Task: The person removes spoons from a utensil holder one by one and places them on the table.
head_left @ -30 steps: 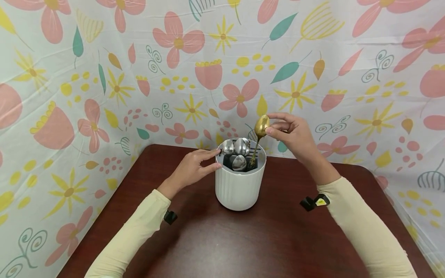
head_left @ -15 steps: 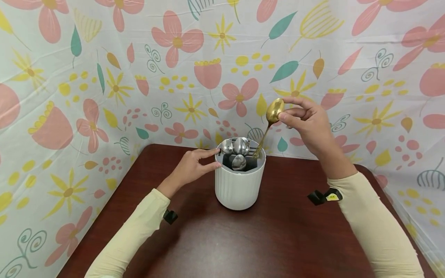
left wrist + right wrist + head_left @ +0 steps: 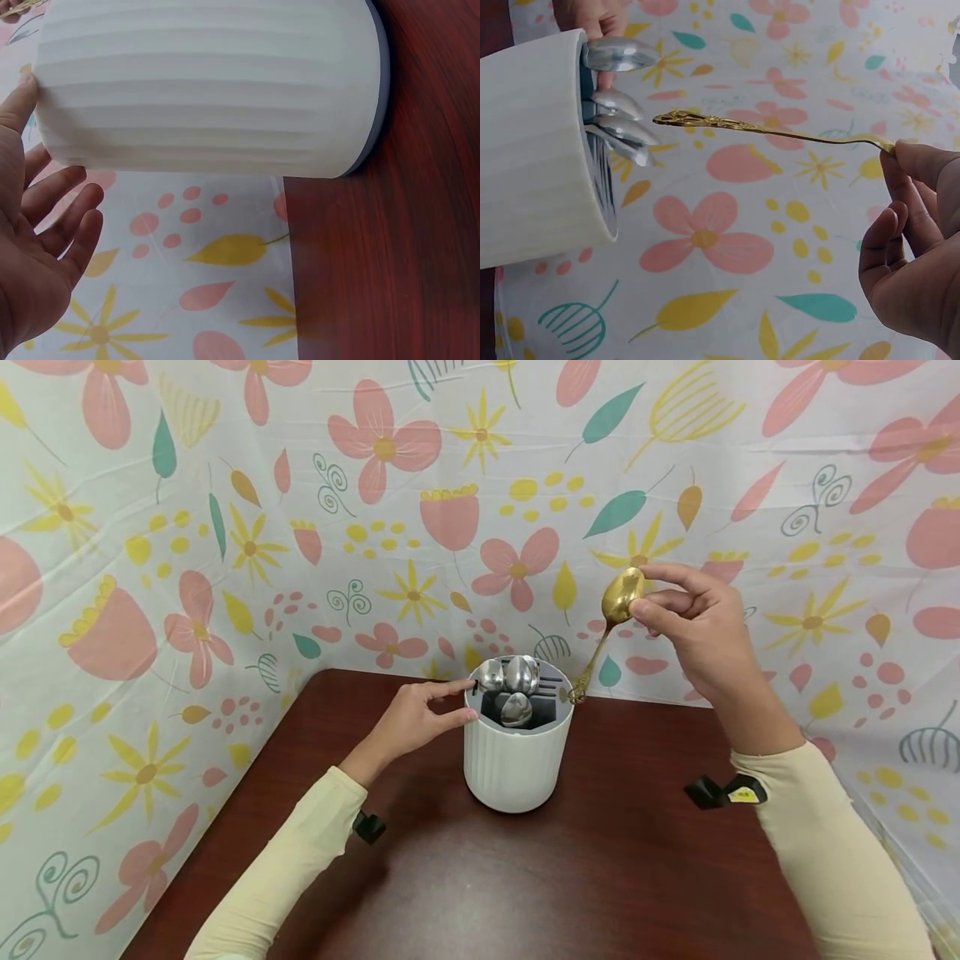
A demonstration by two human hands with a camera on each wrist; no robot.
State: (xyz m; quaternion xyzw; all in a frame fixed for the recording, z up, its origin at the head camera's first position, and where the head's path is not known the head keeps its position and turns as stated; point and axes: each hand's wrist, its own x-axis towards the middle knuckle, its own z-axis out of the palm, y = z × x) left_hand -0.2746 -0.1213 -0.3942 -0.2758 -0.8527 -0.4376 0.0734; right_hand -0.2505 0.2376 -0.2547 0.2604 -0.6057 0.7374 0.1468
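A gold spoon (image 3: 622,597) with an ornate handle is pinched by its bowl between the thumb and fingers of my right hand (image 3: 701,627). Its handle points down and to the left, and the right wrist view shows the handle's tip (image 3: 682,118) apart from the holder. The white ribbed cutlery holder (image 3: 517,772) stands upright on the table. Several silver spoons (image 3: 516,710) sit in it, bowls up. My left hand (image 3: 416,718) touches the holder's left rim with thumb and forefinger; in the left wrist view its other fingers (image 3: 75,217) are loosely bent beside the wall.
The dark red-brown table (image 3: 465,877) carries the holder near its back edge. A floral cloth (image 3: 300,527) hangs behind and at both sides. Inside the holder are a grey slotted insert (image 3: 551,687) and a dark compartment.
My right hand has moved up and to the right with the gold spoon, whose handle has come out of the holder. My left hand has stayed at the rim.
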